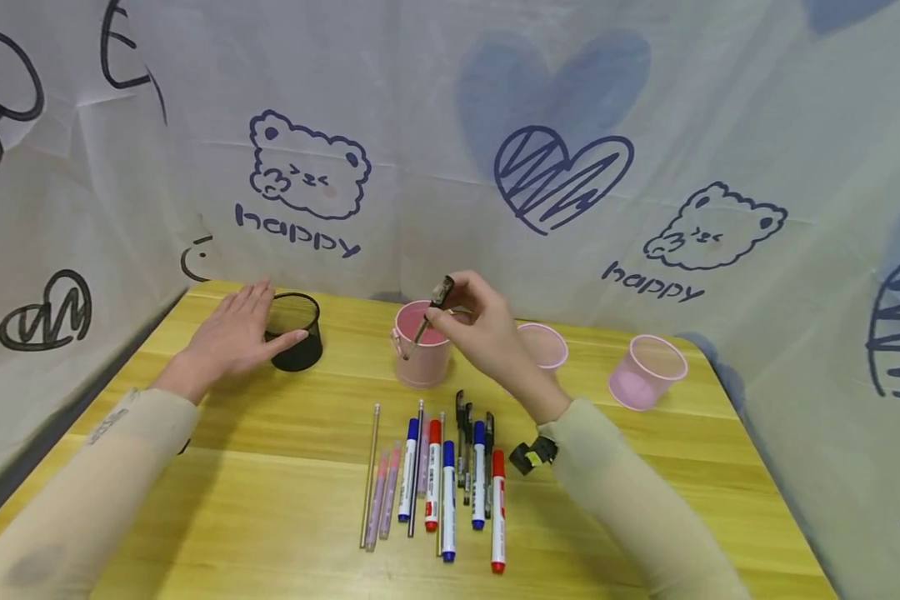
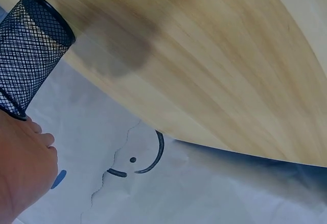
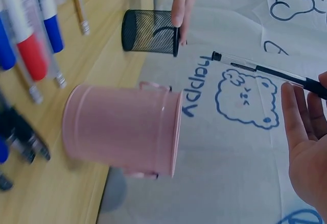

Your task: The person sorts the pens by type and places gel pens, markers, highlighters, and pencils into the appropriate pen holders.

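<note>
My right hand pinches a pen with a black cap and clear barrel, slanting above the mouth of a pink bucket. In the right wrist view, the pen lies apart from the bucket, beyond its rim. At the back left of the table, my left hand rests against a black mesh pen cup. Its fingers are fairly straight, with the thumb spread across the near side of the cup. The left wrist view shows this hand at one end of the mesh cup, only partly in frame.
Blue markers, red markers, black pens, pencils and pinkish pens lie in a row on the wooden table. Two pink cups stand right. A printed cloth hangs behind.
</note>
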The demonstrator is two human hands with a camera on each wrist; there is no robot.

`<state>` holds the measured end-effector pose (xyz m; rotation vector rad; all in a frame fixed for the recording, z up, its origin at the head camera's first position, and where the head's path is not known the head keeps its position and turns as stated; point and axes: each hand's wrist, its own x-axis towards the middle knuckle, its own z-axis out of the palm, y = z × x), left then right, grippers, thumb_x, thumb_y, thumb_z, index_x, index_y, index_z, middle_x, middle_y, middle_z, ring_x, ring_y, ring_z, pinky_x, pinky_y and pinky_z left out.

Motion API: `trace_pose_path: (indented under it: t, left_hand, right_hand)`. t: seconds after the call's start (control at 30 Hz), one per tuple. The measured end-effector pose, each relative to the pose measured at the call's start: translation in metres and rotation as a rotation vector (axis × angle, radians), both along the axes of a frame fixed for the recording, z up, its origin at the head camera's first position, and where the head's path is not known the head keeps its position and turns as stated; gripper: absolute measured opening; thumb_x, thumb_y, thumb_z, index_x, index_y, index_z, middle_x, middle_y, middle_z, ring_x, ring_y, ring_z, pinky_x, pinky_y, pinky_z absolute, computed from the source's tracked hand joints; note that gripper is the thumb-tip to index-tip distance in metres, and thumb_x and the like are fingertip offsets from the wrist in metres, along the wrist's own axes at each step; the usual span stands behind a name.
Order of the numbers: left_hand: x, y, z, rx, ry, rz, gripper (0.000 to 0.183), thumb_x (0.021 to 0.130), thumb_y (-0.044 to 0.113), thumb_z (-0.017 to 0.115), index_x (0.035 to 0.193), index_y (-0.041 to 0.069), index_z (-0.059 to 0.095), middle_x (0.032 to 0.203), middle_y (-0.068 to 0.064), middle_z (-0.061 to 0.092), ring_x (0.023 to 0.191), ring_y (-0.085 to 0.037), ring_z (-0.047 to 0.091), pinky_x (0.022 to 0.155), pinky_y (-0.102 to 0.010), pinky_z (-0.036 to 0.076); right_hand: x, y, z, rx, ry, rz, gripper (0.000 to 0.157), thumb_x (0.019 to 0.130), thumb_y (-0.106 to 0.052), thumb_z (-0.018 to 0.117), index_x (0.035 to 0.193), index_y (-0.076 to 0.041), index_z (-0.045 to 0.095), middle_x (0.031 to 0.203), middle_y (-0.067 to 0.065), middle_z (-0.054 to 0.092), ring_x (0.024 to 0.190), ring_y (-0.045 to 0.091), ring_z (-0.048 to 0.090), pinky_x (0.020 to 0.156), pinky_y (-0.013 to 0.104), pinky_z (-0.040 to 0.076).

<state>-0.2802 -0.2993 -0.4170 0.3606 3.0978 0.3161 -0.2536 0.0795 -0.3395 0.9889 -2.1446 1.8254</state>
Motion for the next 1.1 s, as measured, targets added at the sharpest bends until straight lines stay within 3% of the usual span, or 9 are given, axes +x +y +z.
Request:
trace_pose_path:
  t: [0.37,0.6,0.83,1.1]
  left_hand:
    - [0.001,-0.001,0.0,-0.007,-0.011,-0.009,0.11,0.101,0.073,0.037,0.16,-0.014,0.004,0.169,-0.034,0.002,0.155,-0.052,0.003,0.127,-0.062,0.001]
    - [-0.001,0.001,0.0,-0.017,-0.012,-0.008,0.111,0.101,0.075,0.036,0.16,-0.014,0.003,0.168,-0.034,0.0,0.155,-0.053,0.003,0.127,-0.063,0.002]
    - [-0.001,0.001,0.0,-0.026,0.02,-0.008,0.11,0.101,0.074,0.037,0.159,-0.016,0.01,0.168,-0.035,0.005,0.155,-0.053,0.007,0.127,-0.062,0.005]
    - [-0.002,0.002,-0.001,-0.021,0.018,0.002,0.111,0.101,0.075,0.036,0.16,-0.015,0.009,0.169,-0.034,0.004,0.155,-0.052,0.005,0.127,-0.062,0.004]
  right_hand:
    - [-0.022,-0.052,0.002,-0.109,-0.095,0.021,0.023,0.096,0.003,0.07,0.115,0.005,0.059,0.101,0.013,0.066,0.09,0.02,0.069,0.083,0.045,0.064]
    - [-0.032,-0.078,0.0,-0.148,-0.174,0.031,0.019,0.098,0.003,0.068,0.115,0.003,0.059,0.107,0.015,0.065,0.096,0.021,0.069,0.087,0.036,0.064]
    - [-0.038,-0.105,-0.011,-0.138,-0.221,-0.021,0.017,0.097,0.0,0.069,0.111,0.0,0.061,0.106,0.012,0.066,0.096,0.019,0.069,0.09,0.04,0.063]
    - [-0.045,-0.128,-0.029,-0.075,-0.192,-0.07,0.016,0.098,-0.004,0.07,0.113,-0.003,0.063,0.111,0.01,0.068,0.103,0.017,0.071,0.087,0.024,0.061]
